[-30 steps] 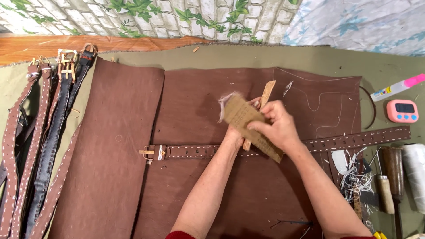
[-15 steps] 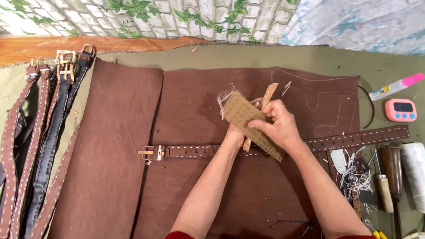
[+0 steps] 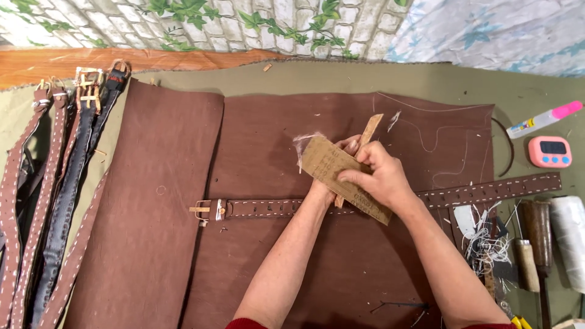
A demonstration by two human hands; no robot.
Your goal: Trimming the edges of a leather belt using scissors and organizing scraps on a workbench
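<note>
A brown stitched leather belt (image 3: 268,208) with a buckle at its left end lies across a large brown leather sheet (image 3: 256,152). Above the belt's middle, my right hand (image 3: 381,176) presses a tan sheet of sandpaper (image 3: 332,167) around a thin wooden stick (image 3: 367,131) that pokes out at the top. My left hand (image 3: 338,158) is mostly hidden behind the sandpaper and grips the stick from the other side; only its fingertips show.
Several finished belts (image 3: 55,183) lie at the far left. To the right are a pink timer (image 3: 550,152), a glue tube with a pink cap (image 3: 544,119), a thread spool (image 3: 570,240), wooden-handled tools (image 3: 536,234) and thread scraps (image 3: 484,247). A brick-pattern wall backs the table.
Both hands with the sandpaper and stick have shifted very slightly; the stick's top end has tilted a little. The belt and everything else stay in place.
</note>
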